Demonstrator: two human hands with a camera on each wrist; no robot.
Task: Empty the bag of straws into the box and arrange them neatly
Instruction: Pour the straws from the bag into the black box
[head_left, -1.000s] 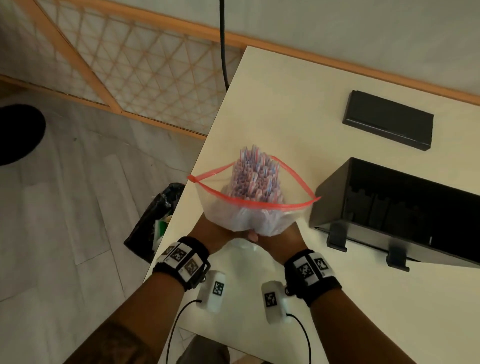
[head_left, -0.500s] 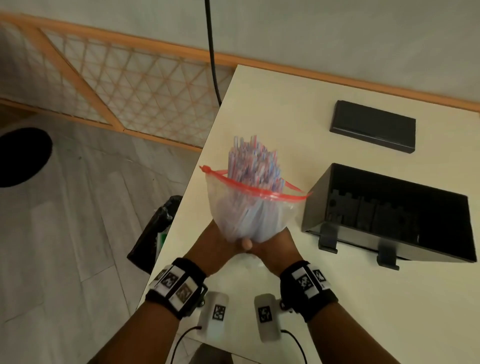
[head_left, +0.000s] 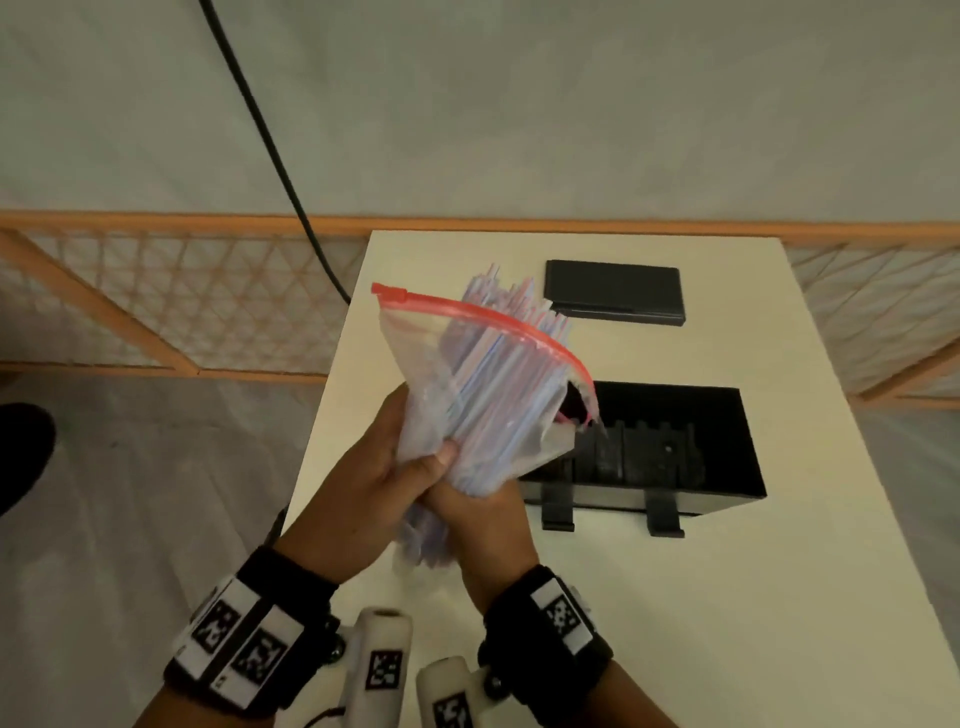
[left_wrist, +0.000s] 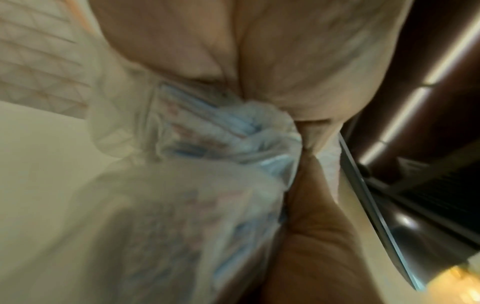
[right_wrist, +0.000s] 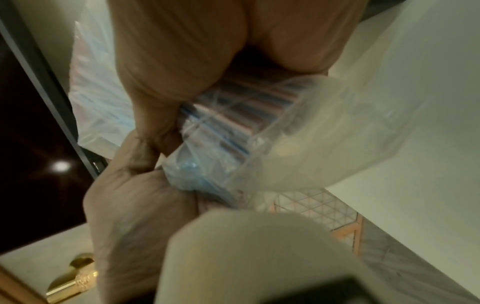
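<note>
Zip bag (head_left: 415, 358) of striped straws (head_left: 498, 364), upright a second earlier, was now tipped toward the open black box (head_left: 727, 441); left hand (head_left: 358, 488) and right hand (head_left: 488, 525) both clenched its gathered base; straws still inside, pour imminent

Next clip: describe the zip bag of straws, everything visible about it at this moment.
The zip bag is clear, thin crinkled plastic with a red zip strip along its open mouth. It is held above the table's near left part, tilted with the mouth up and toward the black box. Striped blue, pink and white straws fill it, tips poking past the mouth. The left hand and right hand grip its bunched lower end.
</note>
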